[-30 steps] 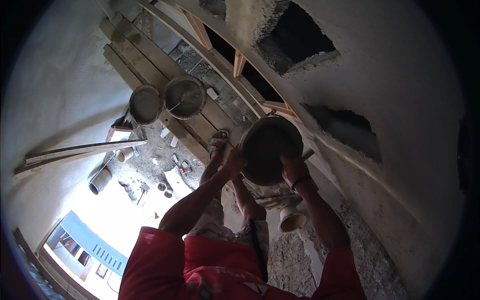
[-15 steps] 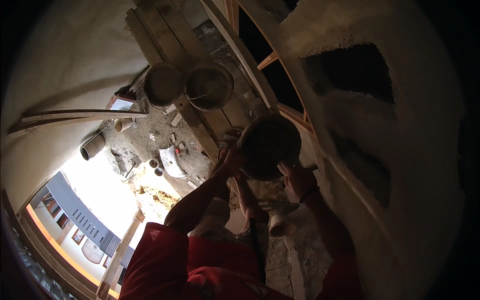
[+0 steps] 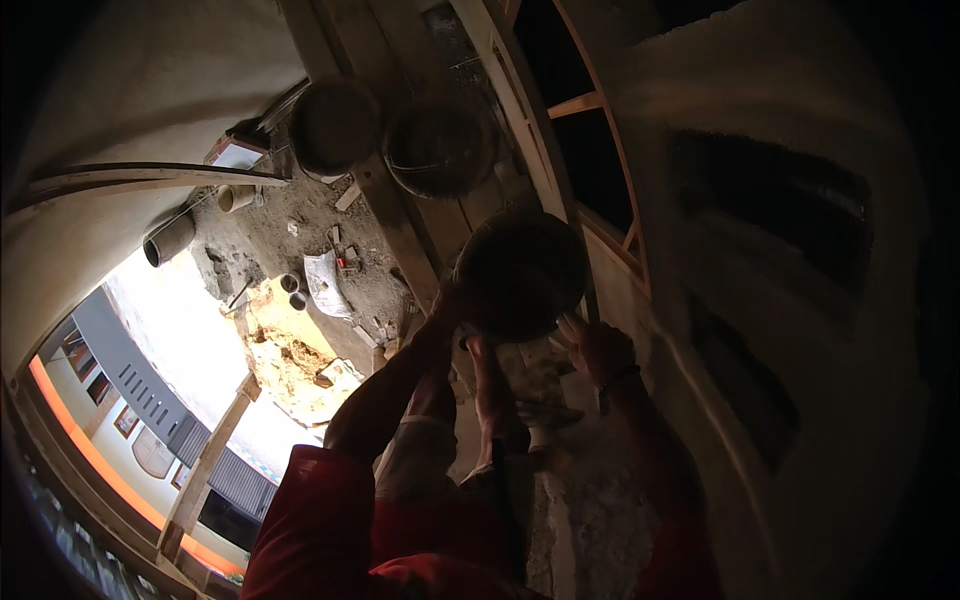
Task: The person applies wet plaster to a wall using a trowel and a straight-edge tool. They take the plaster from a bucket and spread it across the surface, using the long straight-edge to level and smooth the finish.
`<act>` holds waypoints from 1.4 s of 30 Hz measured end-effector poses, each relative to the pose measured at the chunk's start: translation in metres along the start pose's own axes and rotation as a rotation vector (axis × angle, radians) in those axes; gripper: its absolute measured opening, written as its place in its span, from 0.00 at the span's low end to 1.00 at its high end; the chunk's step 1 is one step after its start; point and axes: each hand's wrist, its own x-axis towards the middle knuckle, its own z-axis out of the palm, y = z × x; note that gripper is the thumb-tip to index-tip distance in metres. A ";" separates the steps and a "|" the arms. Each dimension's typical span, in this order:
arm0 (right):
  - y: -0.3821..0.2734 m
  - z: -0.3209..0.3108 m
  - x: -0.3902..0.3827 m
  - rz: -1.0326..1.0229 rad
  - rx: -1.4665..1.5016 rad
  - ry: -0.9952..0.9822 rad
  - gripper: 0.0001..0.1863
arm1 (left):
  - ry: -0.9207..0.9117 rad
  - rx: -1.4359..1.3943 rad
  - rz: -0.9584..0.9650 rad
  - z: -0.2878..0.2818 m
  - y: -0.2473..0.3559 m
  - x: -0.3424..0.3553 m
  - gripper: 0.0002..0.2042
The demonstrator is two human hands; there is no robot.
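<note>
I hold a round dark basin [image 3: 520, 265], its contents too dim to make out. My left hand [image 3: 445, 305] is closed on its left rim, partly lost in shadow. At the lower right rim, my right hand [image 3: 595, 345] grips with bent fingers; whether it also holds something else is too dark to tell. Beneath and beyond the basin run wooden planks [image 3: 405, 230]. Two more round basins, a left one [image 3: 333, 130] and a wider right one [image 3: 438, 150], rest on these planks. My legs [image 3: 490, 400] show between my forearms.
A wall [image 3: 800, 400] with rough dark openings and a wooden window frame [image 3: 575, 103] lies right. Long boards [image 3: 150, 176] lean at the left. Pipe pieces [image 3: 168, 238], rubble and a white sack [image 3: 325, 285] lie on the ground below, beside a bright opening toward a building [image 3: 150, 450].
The basin in my hands has moved slightly up and left in the picture. The plank basins appear higher, more of the bright opening shows, and the interior looks darker.
</note>
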 end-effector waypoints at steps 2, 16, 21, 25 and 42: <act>0.001 -0.011 0.005 -0.005 0.043 0.005 0.28 | 0.022 -0.021 -0.004 -0.014 -0.014 0.014 0.20; -0.022 -0.036 0.246 -0.287 -0.152 0.276 0.27 | 0.152 -0.285 0.055 -0.068 -0.108 0.062 0.23; -0.043 -0.062 0.283 -0.133 -0.205 0.378 0.26 | 0.235 -0.387 0.088 -0.091 -0.125 0.051 0.24; -0.042 -0.043 0.290 -0.203 -0.365 0.309 0.25 | 0.327 -0.354 0.073 -0.085 -0.114 0.039 0.24; -0.061 0.050 0.429 -0.204 -0.040 0.196 0.22 | 0.411 -0.446 0.039 -0.125 -0.066 -0.049 0.20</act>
